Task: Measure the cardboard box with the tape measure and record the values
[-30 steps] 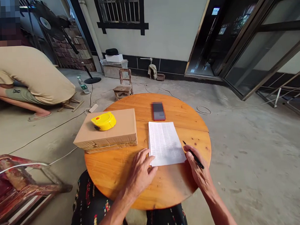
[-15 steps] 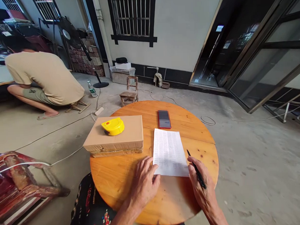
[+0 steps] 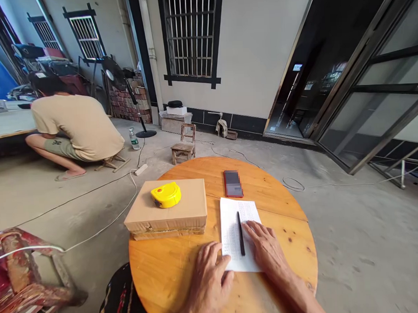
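A white sheet of printed paper (image 3: 232,220) lies on a round wooden table (image 3: 154,265). A black pen (image 3: 240,233) lies lengthwise on the sheet. My right hand (image 3: 267,253) rests flat on the paper, fingers stretched out, just right of the pen and not gripping it. My left hand (image 3: 209,278) lies flat on the table with its fingertips at the sheet's lower left corner. A dark phone (image 3: 233,183) sits beyond the paper. To the left is a flat cardboard box (image 3: 187,213) with a yellow tape measure (image 3: 166,195) on top.
A person in a beige shirt (image 3: 79,130) crouches on the concrete floor at the left. Nearby are a small wooden chair (image 3: 183,146), a water bottle (image 3: 134,139), a standing fan (image 3: 113,75) and floor cables (image 3: 104,225). A worn red chair (image 3: 23,275) stands at the near left.
My right hand has let go of the pen, which now lies on the paper, and the hand has moved left onto the sheet. The camera view has tilted upward.
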Available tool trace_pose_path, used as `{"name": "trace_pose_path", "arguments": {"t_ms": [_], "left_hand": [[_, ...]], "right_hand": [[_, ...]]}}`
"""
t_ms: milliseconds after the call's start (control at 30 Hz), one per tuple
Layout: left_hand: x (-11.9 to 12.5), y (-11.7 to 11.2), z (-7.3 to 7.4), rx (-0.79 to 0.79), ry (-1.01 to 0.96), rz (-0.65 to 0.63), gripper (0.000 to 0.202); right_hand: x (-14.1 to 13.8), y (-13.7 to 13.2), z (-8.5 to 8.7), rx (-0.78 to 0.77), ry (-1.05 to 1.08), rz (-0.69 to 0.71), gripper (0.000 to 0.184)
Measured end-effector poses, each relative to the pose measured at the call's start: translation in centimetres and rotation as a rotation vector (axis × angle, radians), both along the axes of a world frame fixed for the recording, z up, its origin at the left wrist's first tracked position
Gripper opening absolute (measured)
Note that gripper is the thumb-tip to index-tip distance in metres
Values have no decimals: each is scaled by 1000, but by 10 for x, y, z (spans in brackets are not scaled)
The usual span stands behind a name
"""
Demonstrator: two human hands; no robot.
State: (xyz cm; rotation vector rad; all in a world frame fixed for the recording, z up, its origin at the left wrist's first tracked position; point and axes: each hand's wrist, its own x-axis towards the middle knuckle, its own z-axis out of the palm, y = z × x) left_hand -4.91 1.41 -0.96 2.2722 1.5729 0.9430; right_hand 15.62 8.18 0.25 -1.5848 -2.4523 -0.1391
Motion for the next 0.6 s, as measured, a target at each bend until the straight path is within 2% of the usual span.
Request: {"name": "trace_pose_path", "arguments": {"t_ms": [300, 600], "left_hand": [[-3, 1, -5, 42, -56, 5, 37], [-5, 3, -5, 94, -120, 45, 32]], "right_hand": [[-14, -28, 11, 53, 110, 19, 58], [-29, -42, 11, 101, 262, 51, 48]]}}
